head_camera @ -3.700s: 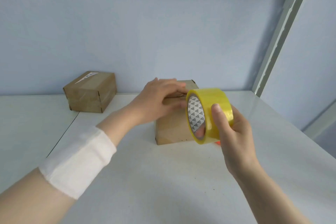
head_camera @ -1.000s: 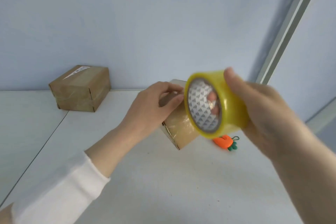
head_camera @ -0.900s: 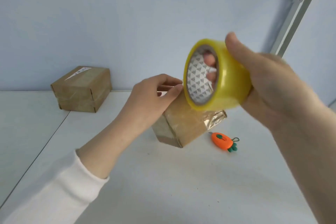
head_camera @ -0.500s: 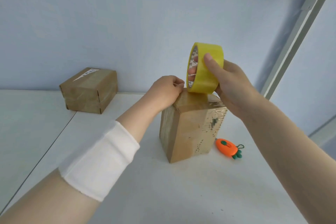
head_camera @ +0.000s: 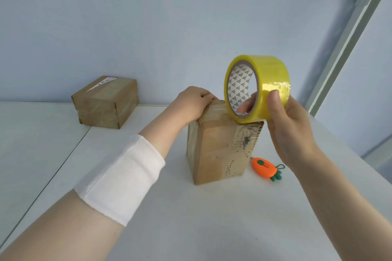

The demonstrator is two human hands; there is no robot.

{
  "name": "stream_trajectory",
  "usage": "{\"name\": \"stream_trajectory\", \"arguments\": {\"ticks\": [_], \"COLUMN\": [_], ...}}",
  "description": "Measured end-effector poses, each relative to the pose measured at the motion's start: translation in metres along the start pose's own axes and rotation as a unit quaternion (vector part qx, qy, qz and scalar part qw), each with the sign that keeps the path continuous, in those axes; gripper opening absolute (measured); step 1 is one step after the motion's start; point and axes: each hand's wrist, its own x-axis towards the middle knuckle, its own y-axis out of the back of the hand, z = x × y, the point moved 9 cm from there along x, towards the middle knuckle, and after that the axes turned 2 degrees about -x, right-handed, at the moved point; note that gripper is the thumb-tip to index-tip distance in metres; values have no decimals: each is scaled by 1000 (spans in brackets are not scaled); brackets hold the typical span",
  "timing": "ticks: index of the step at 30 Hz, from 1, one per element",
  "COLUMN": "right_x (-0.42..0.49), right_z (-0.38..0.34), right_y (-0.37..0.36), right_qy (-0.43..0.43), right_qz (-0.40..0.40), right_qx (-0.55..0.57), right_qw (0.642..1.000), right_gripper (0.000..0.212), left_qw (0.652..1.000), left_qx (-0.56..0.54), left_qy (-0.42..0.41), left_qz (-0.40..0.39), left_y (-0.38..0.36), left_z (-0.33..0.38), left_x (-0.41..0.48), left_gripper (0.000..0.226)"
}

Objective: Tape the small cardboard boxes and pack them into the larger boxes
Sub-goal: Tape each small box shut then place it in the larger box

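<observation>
A small cardboard box (head_camera: 214,150) stands on end on the white table (head_camera: 191,218), with clear tape wrapped over its right side. My left hand (head_camera: 194,103) presses down on the box's top far edge. My right hand (head_camera: 288,125) grips a roll of yellow tape (head_camera: 257,88), thumb on the outside and fingers through the core. The roll rests at the box's top near-right corner. A second small box (head_camera: 106,101) with a white label sits at the back left against the wall.
An orange carrot-shaped cutter (head_camera: 266,168) with a bead chain lies on the table just right of the upright box. A blue wall closes the back. A grey metal frame post (head_camera: 339,44) slants up at the right. A seam (head_camera: 53,176) splits the tabletop at the left.
The box went from lying flat to standing on end. My right hand has drawn the tape roll across the box's top toward the near-right corner. My left hand stays on the top.
</observation>
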Motion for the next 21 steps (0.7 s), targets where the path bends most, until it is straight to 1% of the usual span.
{"name": "stream_trajectory", "arguments": {"ticks": [2, 4, 7, 9, 10, 12, 14, 16, 17, 19, 21], "right_x": [-2, -8, -42, -68, -76, -84, -82, -78, -76, -70, -59], "right_z": [-3, -11, -16, -8, -3, 7, 9, 8, 6, 0, -11], "right_y": [0, 10, 21, 23, 22, 20, 22, 25, 25, 24, 23], "right_qy": [-17, -19, -18, -22, -23, -26, -31, -37, -38, -43, -42], "right_qz": [6, 39, 78, 104, 111, 131, 150, 155, 151, 140, 132], "right_qx": [-9, 20, 11, 11, 16, 27, 34, 48, 50, 42, 16], "right_qw": [1000, 999, 997, 994, 993, 991, 988, 986, 987, 988, 990], "right_gripper": [43, 45, 51, 51, 50, 40, 34, 33, 31, 31, 35], "left_qw": [1000, 1000, 999, 999, 1000, 1000, 997, 984, 978, 973, 973], "left_qx": [6, 17, 31, 33, 28, 4, -58, -121, -129, -117, -115], "left_qy": [4, 8, 2, -5, -3, -6, -43, -125, -164, -197, -202], "left_qz": [-4, -4, -8, -11, -12, -7, 8, 23, 17, -6, -6], "left_y": [0, 1, 1, -2, -3, -2, 2, 6, 4, 0, 3], "left_z": [1, -1, -2, -2, -2, -1, 4, 9, 10, 9, 10], "left_x": [-1, -1, -1, 0, 1, 2, -5, -24, -36, -58, -65], "left_gripper": [32, 32, 31, 32, 33, 32, 25, 16, 16, 23, 33]}}
